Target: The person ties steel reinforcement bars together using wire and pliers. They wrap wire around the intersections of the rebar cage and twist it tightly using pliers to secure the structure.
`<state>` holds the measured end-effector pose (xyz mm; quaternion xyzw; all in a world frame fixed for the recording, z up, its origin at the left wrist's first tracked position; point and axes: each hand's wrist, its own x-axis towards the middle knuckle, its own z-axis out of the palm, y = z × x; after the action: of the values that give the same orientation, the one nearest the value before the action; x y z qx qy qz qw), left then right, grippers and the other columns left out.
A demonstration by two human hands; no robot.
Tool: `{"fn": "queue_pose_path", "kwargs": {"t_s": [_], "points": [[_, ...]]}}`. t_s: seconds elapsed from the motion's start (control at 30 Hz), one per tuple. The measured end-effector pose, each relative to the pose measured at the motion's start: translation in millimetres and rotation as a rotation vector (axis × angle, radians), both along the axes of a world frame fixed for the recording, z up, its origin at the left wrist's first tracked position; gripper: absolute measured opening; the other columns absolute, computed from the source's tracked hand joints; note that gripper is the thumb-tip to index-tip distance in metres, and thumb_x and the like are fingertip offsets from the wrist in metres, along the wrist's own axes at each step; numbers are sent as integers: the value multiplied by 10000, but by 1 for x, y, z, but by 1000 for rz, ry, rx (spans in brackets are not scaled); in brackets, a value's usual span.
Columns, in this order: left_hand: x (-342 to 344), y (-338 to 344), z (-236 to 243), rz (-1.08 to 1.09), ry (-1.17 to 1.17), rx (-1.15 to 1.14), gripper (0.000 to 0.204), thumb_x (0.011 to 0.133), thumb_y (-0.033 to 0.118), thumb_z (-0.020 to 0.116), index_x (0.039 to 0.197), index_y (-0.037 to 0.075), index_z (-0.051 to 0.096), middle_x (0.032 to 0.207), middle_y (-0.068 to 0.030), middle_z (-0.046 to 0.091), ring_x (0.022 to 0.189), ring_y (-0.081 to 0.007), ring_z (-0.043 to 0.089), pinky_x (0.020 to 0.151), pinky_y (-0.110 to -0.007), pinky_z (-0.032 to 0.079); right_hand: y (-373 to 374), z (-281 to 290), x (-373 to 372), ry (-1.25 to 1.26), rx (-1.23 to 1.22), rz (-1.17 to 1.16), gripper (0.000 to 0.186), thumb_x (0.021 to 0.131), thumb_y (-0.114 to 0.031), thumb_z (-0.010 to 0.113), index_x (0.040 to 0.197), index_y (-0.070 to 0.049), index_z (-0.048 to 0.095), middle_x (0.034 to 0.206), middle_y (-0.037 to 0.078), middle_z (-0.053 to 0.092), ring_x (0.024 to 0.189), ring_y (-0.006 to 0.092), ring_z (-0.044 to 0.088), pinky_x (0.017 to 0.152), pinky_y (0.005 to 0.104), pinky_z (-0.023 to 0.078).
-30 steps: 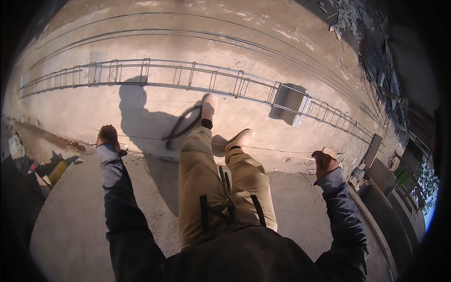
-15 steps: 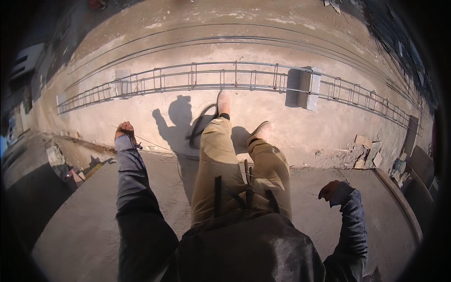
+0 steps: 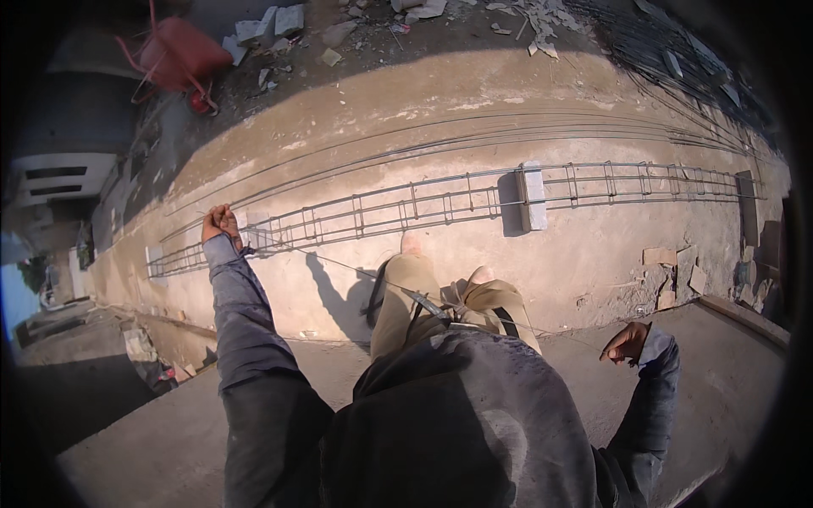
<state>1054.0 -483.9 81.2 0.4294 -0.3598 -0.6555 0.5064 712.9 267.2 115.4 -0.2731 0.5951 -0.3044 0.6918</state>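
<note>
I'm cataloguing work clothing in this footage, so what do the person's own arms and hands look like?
The left hand and right hand are ungloved. The left sleeve and right sleeve are long, dark and wrinkled, looking greyish blue toward the wrists. Any markings are too small to make out.

Red wheelbarrow (image 3: pixel 182 55) sits in shade at upper left, pale blocks (image 3: pixel 288 20) near it; broken flat pieces (image 3: pixel 660 256) (brownish, irregular) lie at right near a long narrow board (image 3: pixel 745 323).
</note>
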Motion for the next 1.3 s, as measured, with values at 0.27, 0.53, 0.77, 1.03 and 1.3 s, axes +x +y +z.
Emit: {"fn": "queue_pose_path", "kwargs": {"t_s": [0.27,0.53,0.77,1.03,1.3], "points": [[-50,96,52,-8,-30,-27,191,875,128,436,956,-40,480,832,-181,601,778,-277,588,622,-298,498,5,-17,-87,53,-181,-1378,204,900,-235,463,936,-56,554,576,8,483,393,125,397,441,290,351],[117,69,69,366,313,111,229,878,150,414,931,-25,552,837,-97,627,759,-194,617,567,-234,536,-41,98,-74,-83,-442,180,195,801,-119,601,792,74,632,721,162,642,584,235,605,533,319,453],[194,111,64,496,341,81,164,881,118,454,956,-10,524,850,-82,617,747,-202,615,579,-249,551,-98,95,-67,632,-274,-210,247,854,-220,537,775,12,567,559,58,543,460,131,489,442,298,393],[284,148,67,576,356,143,162,882,125,447,938,6,542,852,-91,606,721,-178,604,562,-235,536,-119,139,-69,-158,-547,397,223,854,-229,535,821,-9,547,500,25,477,397,143,432,406,316,352],[269,158,60,653,228,56,125,831,39,503,947,-6,515,792,-124,586,677,-215,573,621,-284,528,-129,101,-90,473,-567,-361,251,866,-242,523,776,-11,567,536,69,527,453,161,498,449,324,394]]}}
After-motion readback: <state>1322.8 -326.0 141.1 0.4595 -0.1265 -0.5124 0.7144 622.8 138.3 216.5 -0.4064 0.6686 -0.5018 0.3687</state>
